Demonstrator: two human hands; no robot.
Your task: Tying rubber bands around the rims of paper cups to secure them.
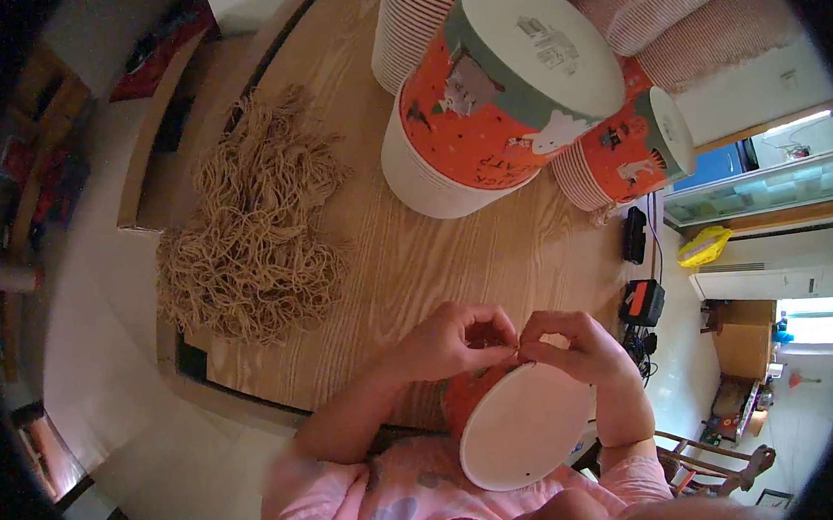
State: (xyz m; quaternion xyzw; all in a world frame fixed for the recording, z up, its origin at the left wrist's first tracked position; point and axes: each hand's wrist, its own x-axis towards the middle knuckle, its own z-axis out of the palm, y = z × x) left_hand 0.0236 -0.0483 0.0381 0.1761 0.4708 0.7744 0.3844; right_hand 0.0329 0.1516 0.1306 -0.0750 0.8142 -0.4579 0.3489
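My left hand [465,340] and my right hand [576,346] meet at the upper edge of a red paper bucket [461,399]. Both are closed in a pinch, thumb against fingers, with the fingertips almost touching. Whatever they pinch is too small to make out. The bucket leans against my pink shirt, its pale round end [529,428] turned up. One small dark hole shows close to that end's lower edge. Left of my hands, a big tangled heap of tan cords [255,231] lies on the wooden table [380,281].
Beyond my hands stands an upside-down stack of red and green printed paper buckets [484,115]. A smaller stack [627,150] lies to its right, near ribbed wrapped stacks [706,33]. Black devices [640,300] and cables sit along the table's right edge. Chairs [719,465] stand farther right.
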